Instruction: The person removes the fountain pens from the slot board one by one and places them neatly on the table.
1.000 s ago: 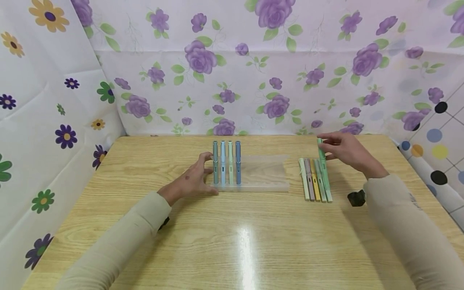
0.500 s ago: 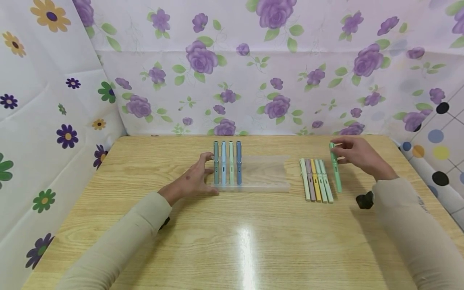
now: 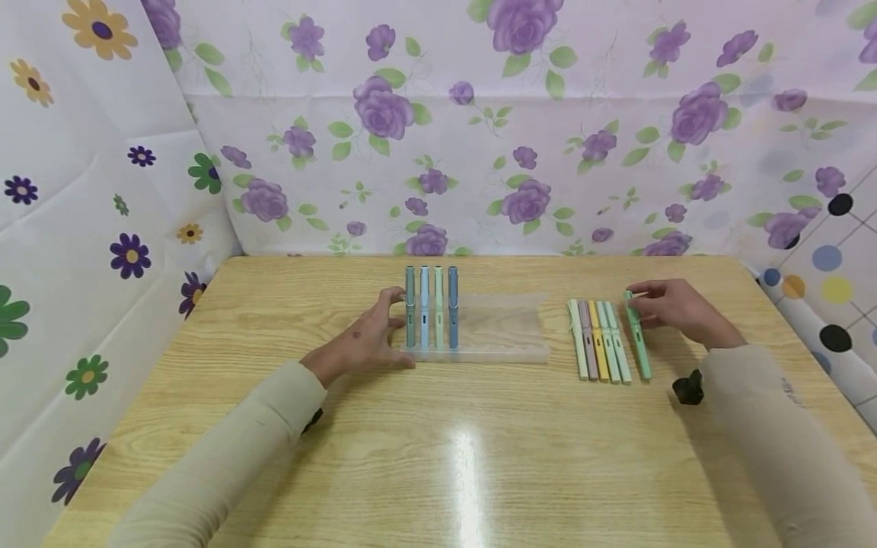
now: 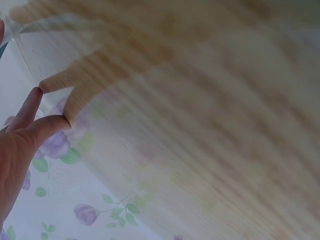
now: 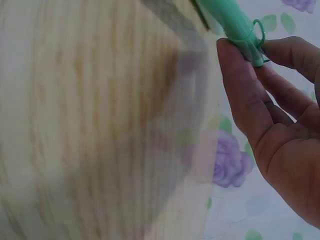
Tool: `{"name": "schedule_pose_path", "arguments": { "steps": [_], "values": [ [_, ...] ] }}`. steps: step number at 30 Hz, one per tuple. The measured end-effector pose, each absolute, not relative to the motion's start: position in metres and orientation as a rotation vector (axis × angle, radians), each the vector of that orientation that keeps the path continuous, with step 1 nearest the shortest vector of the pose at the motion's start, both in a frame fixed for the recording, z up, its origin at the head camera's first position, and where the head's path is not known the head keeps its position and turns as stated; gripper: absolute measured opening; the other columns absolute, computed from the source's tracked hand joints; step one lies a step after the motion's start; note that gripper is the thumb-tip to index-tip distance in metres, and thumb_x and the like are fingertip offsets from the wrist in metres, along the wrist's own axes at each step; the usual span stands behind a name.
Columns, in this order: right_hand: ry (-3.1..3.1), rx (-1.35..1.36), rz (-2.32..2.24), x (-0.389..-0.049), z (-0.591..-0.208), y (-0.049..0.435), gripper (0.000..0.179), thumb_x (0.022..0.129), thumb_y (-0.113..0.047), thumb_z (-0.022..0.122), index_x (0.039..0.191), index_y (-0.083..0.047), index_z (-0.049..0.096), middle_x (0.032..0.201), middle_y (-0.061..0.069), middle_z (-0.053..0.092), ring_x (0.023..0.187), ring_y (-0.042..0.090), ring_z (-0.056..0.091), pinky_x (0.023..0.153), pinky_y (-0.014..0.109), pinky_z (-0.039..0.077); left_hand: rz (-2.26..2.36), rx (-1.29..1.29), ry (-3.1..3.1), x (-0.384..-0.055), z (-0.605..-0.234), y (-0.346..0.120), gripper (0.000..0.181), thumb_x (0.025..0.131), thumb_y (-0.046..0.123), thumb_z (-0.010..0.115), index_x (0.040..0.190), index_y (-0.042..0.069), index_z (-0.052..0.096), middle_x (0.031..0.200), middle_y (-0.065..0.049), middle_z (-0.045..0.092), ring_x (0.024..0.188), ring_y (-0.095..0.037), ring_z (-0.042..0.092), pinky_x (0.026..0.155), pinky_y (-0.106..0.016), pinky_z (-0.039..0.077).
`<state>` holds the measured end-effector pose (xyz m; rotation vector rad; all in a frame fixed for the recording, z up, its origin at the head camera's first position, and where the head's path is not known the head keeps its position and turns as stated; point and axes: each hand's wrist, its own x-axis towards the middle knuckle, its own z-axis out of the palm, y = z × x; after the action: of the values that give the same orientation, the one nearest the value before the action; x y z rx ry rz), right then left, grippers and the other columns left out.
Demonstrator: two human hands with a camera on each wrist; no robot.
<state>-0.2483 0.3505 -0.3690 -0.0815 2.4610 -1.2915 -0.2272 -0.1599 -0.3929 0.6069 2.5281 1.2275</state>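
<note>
My right hand [image 3: 674, 308] pinches the upper, capped end of a mint-green pen [image 3: 639, 342] between thumb and fingers. The pen leans, its lower end close to the table, right of a row of pens. In the right wrist view the fingertips hold the green pen [image 5: 232, 22] near its clip. My left hand [image 3: 366, 331] spans the left end of a clear plastic pen rack [image 3: 500, 354], thumb at the front edge and index finger at the back. Several pens lie in the rack's left half: dark green, light blue, a pale green pen [image 3: 439, 312] and dark blue.
Several pens lie side by side right of the rack: pale green, mauve, a yellow pen [image 3: 598, 342] and two mint ones. The wooden table [image 3: 384, 457] meets a flowered cloth [image 3: 466, 167] at the back. Black wrist-camera parts [image 3: 688, 387] hang below the sleeves.
My right hand has moved right and then down with the green pen, from over the row to beside it. The left hand stays at the rack's end.
</note>
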Motion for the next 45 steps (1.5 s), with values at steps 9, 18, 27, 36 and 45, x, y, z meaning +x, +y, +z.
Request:
{"name": "schedule_pose_path", "arguments": {
  "steps": [9, 18, 27, 36, 45],
  "values": [
    [2.535, 0.000, -1.168, -0.253, -0.377, 0.342, 0.056, 0.104, -0.020, 0.053, 0.145, 0.014, 0.036, 0.137, 0.041, 0.044, 0.097, 0.026, 0.069, 0.081, 0.039, 0.059, 1.216, 0.605, 2.533, -0.227, -0.393, -0.159, 0.114, 0.071, 0.008, 0.092, 0.151, 0.014, 0.011, 0.160, -0.018, 0.021, 0.133, -0.037, 0.050, 0.113, -0.050, 0.034],
    [2.566, 0.049, -1.123, -0.254, -0.383, 0.335, 0.053, 0.103, -0.015, 0.051, 0.143, 0.017, 0.038, 0.137, 0.042, 0.044, 0.091, 0.022, 0.071, 0.077, 0.037, 0.060, 1.231, 0.600, 2.526, -0.228, -0.394, -0.160, 0.114, 0.071, 0.008, 0.092, 0.151, 0.013, 0.011, 0.160, -0.018, 0.020, 0.133, -0.038, 0.049, 0.112, -0.051, 0.035],
    [2.530, 0.000, -1.144, -0.253, -0.384, 0.334, 0.053, 0.105, -0.018, 0.051, 0.146, 0.014, 0.036, 0.137, 0.038, 0.048, 0.102, 0.027, 0.068, 0.079, 0.037, 0.059, 1.244, 0.606, 2.524, -0.227, -0.394, -0.160, 0.114, 0.071, 0.007, 0.091, 0.151, 0.013, 0.011, 0.160, -0.018, 0.021, 0.133, -0.038, 0.049, 0.110, -0.050, 0.037],
    [2.540, 0.012, -1.137, -0.253, -0.383, 0.330, 0.052, 0.106, -0.016, 0.051, 0.145, 0.014, 0.037, 0.135, 0.036, 0.050, 0.105, 0.030, 0.066, 0.079, 0.036, 0.059, 1.234, 0.631, 2.537, -0.227, -0.395, -0.160, 0.113, 0.070, 0.007, 0.092, 0.150, 0.014, 0.012, 0.159, -0.019, 0.022, 0.132, -0.038, 0.050, 0.110, -0.051, 0.037],
    [2.569, 0.000, -1.103, -0.251, -0.378, 0.332, 0.053, 0.103, -0.016, 0.051, 0.144, 0.015, 0.038, 0.134, 0.039, 0.050, 0.096, 0.028, 0.070, 0.078, 0.038, 0.059, 1.250, 0.602, 2.520, -0.227, -0.394, -0.159, 0.113, 0.070, 0.006, 0.092, 0.150, 0.014, 0.013, 0.160, -0.018, 0.021, 0.132, -0.038, 0.049, 0.111, -0.051, 0.037]
  ]
}}
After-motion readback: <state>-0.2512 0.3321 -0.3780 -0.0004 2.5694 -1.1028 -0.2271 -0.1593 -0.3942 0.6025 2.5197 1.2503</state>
